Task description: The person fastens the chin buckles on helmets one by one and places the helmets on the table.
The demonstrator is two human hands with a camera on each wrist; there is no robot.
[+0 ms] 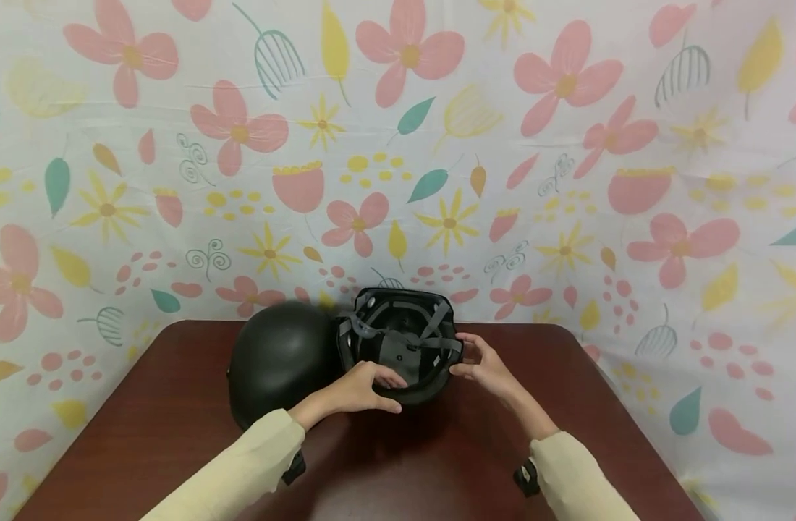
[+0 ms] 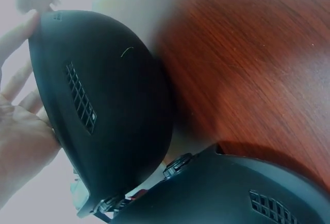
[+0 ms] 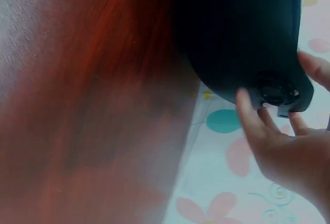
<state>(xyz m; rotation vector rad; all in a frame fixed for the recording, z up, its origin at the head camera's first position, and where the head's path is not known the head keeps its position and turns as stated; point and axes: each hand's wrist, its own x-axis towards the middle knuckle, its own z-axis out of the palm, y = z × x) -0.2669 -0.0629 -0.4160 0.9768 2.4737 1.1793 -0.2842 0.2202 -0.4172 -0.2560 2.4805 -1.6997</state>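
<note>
Below the head view's centre, a tilted helmet (image 1: 398, 353) opens toward the person; right hand (image 1: 488, 369) grips its right rim, left hand (image 1: 352, 388) its lower rim, nearer the other helmet (image 1: 284, 354).

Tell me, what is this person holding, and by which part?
The helmet showing its inside: the right hand grips its right edge; the left hand lies at the near rim, its grip unclear.

Black helmet (image 1: 399, 351), hollow side showing, grey straps (image 1: 437, 320) inside, beside second helmet (image 1: 284, 354)
</note>
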